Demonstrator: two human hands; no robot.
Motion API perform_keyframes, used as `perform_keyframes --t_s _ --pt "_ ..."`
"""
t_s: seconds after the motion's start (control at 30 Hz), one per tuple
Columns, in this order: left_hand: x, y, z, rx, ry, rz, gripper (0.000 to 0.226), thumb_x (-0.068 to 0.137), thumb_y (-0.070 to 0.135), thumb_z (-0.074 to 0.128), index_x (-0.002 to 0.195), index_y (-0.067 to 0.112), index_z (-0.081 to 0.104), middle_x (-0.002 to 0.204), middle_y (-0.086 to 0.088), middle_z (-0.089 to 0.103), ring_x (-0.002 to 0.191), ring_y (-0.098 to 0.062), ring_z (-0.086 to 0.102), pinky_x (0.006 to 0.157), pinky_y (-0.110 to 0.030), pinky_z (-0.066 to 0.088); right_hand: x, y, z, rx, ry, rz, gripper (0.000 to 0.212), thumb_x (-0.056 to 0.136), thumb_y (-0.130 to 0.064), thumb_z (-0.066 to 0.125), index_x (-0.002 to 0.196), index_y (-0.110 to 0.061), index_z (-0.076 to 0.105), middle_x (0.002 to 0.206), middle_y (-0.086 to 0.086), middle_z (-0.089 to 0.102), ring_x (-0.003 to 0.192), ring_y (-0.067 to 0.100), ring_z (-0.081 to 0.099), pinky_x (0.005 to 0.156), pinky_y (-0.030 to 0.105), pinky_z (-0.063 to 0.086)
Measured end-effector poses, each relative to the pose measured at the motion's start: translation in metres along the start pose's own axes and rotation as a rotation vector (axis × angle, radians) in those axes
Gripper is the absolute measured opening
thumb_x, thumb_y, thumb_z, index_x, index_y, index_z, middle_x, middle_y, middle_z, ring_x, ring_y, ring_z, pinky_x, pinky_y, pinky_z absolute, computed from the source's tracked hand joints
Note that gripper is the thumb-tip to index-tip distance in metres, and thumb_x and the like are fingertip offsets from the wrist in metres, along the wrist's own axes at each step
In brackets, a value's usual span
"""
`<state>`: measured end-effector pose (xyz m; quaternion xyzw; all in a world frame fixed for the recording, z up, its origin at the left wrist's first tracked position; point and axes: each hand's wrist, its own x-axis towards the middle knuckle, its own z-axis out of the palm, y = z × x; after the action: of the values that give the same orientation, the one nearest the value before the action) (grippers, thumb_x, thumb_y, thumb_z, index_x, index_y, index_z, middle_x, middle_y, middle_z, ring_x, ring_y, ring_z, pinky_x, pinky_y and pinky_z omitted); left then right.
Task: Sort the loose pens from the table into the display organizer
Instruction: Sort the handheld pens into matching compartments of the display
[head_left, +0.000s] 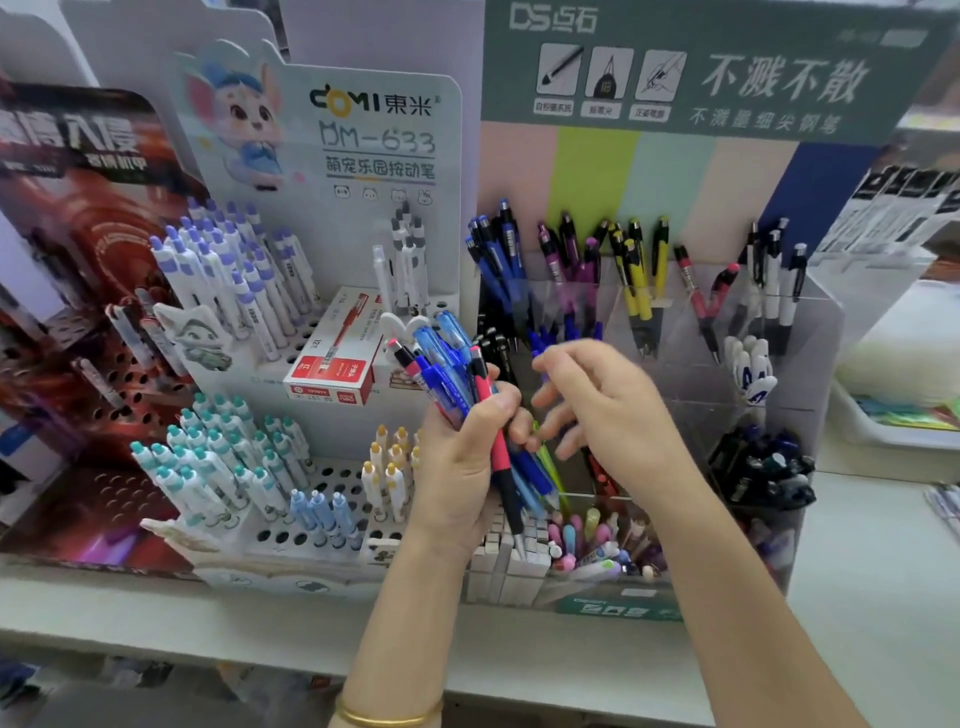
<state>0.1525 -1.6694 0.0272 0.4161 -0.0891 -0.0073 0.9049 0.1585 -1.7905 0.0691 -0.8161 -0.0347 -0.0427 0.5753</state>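
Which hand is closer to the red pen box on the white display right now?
Left. The left hand, gripping the pen bundle, is just right of and below the red pen box; the right hand is farther right, beyond the bundle.

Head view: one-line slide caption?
Left hand grips a bundle of loose pens, right hand beside it, before the clear display organizer.

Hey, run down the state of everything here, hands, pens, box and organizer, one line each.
left hand: gripping the pen bundle.
pen bundle: fanned out, tips down.
right hand: fingers spread, blurred; hold unclear.
red box: closed.
clear organizer: upper compartments hold standing pens.
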Motion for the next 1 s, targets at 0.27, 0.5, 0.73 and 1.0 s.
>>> perform_keyframes --t_s 0.27,0.5,0.73,1.0 --pt "0.010 -0.011 0.036 0.365 0.055 0.290 0.013 0.086 0.013 0.060 0.089 0.002 0.053 0.071 -0.013 0.054 0.065 -0.021 0.054 0.066 -0.031 0.048 -0.044 0.024 0.015 0.912 0.101 0.340 0.045 0.100 -0.045 0.034 0.111 -0.017 0.067 0.105 0.005 0.073 0.094 0.018 0.071 0.070 0.032 0.057" --pt "0.004 -0.035 0.056 0.535 -0.072 0.153 0.024 0.076 0.013 0.070 0.097 0.003 0.062 0.086 -0.005 0.069 0.086 -0.016 0.068 0.082 -0.032 0.056 -0.024 0.026 0.021 1.479 0.179 0.206 0.024 0.073 -0.036 0.076 0.089 -0.021 0.066 0.079 -0.005 0.067 0.071 0.005 0.066 0.070 0.022 0.051" --pt "0.004 -0.034 0.053 0.607 -0.166 0.044 0.037 0.069 0.014 0.073 0.104 0.007 0.065 0.091 0.002 0.070 0.087 -0.006 0.066 0.076 -0.015 0.051 -0.027 0.023 0.020 1.570 0.157 0.190 0.032 0.044 -0.034 0.089 0.068 -0.017 0.076 0.071 -0.004 0.063 0.061 0.004 0.066 0.054 0.016 0.052" --pt "0.003 -0.033 0.053 0.513 -0.085 0.060 0.022 0.083 -0.001 0.067 0.099 0.010 0.058 0.084 -0.007 0.063 0.079 -0.012 0.064 0.074 -0.021 0.052 -0.028 0.031 0.015 1.406 0.240 0.421 0.028 0.079 -0.022 0.065 0.102 -0.008 0.073 0.099 0.007 0.072 0.091 0.019 0.069 0.080 0.033 0.053"
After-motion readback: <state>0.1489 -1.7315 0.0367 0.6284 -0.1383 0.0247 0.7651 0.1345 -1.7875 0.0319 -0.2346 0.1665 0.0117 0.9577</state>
